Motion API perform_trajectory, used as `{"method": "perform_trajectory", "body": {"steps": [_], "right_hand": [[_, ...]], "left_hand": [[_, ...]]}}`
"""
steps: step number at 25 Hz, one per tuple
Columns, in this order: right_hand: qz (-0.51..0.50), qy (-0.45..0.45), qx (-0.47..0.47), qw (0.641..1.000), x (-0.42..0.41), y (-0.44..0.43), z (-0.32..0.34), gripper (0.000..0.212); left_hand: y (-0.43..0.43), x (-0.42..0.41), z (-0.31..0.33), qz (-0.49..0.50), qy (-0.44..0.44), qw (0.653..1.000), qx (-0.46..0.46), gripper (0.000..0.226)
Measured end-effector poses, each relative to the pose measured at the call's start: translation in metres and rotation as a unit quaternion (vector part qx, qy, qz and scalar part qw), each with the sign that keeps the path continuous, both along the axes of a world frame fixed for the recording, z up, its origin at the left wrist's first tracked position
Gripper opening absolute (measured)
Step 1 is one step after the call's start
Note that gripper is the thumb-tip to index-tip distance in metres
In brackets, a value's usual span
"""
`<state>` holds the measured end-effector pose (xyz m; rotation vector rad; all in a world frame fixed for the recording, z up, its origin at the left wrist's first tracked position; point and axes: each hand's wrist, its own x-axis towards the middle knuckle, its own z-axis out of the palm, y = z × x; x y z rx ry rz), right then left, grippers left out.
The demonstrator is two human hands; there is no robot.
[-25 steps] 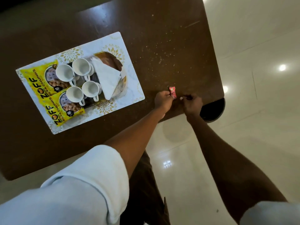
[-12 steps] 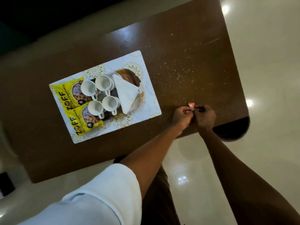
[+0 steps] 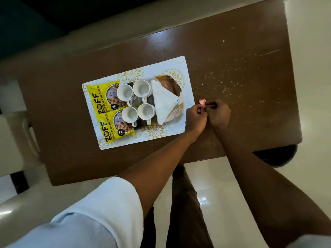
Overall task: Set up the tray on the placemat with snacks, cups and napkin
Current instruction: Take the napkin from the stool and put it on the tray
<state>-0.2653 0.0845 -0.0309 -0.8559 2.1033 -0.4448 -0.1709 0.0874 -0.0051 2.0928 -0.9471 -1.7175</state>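
Note:
A white placemat (image 3: 168, 66) with gold flowers lies on the brown table (image 3: 232, 56). On it sits a dark tray (image 3: 171, 83), mostly covered. Two yellow snack packets (image 3: 97, 99) lie at its left, several white cups (image 3: 141, 88) stand in the middle, and a folded white napkin (image 3: 163, 102) rests at the right. Just right of the placemat, my left hand (image 3: 196, 119) and my right hand (image 3: 218, 113) meet, both pinching a small red wrapper (image 3: 202, 101) above the table.
Pale crumbs or specks are scattered over the table's right half (image 3: 229, 81). A dark round object (image 3: 279, 156) sticks out under the table's near right corner. A light chair (image 3: 12, 133) stands at the left. Glossy pale floor surrounds the table.
My hands have come together and shifted left, ending beside the placemat's right edge, still holding the red wrapper. The view has pulled back and tilted, so the table sits further right and lower.

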Motion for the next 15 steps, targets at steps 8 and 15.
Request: {"method": "perform_trajectory", "body": {"steps": [8,15], "right_hand": [[0.054,0.009,-0.013,0.998,0.043,-0.045,-0.001,0.017],[0.058,0.025,-0.015,0.998,0.048,-0.044,0.006,0.019]], "left_hand": [[-0.012,0.025,0.006,-0.013,-0.036,0.997,-0.06,0.055],[-0.012,0.033,0.013,0.011,0.0,0.999,-0.049,0.055]]}}
